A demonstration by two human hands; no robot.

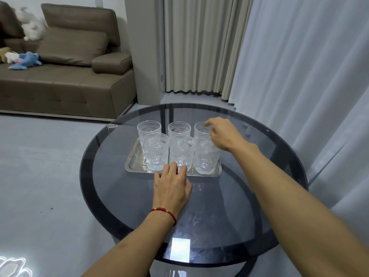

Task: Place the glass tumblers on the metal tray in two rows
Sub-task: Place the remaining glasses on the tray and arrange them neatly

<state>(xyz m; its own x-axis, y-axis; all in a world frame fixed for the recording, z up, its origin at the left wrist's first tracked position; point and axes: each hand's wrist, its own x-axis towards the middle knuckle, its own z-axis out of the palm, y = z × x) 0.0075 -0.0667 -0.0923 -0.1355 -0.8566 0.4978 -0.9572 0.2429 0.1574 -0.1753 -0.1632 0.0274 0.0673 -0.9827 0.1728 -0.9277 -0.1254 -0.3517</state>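
Grey flooring runs across a living room to a brown sofa [65, 76] at the far left, where a blue plush toy [26, 61] lies on the seat and a white plush toy [31, 27] sits against the backrest. Beige curtains [199, 45] hang at the back, and pale sheer drapes [309, 66] fill the right side. Close to the camera stands a round smoked-glass table [249, 206] with a darker rim; its top reflects a bright square of light near the front edge.

On the far half of the table lies a rectangular metal tray [134, 163]. Six patterned glass tumblers stand upright on it in two rows of three: the back row [178, 128] and the front row [156, 150], glasses just beside one another.

The left hand [172, 188], with a red string bracelet [164, 213] at the wrist, lies palm down on the table, fingers loosely spread and reaching onto the tray's near edge at the foot of the middle front tumbler, holding nothing. The right hand [219, 134] hovers over the back-right tumbler [201, 129], fingertips pinched at its rim; whether they actually grip the glass cannot be told.
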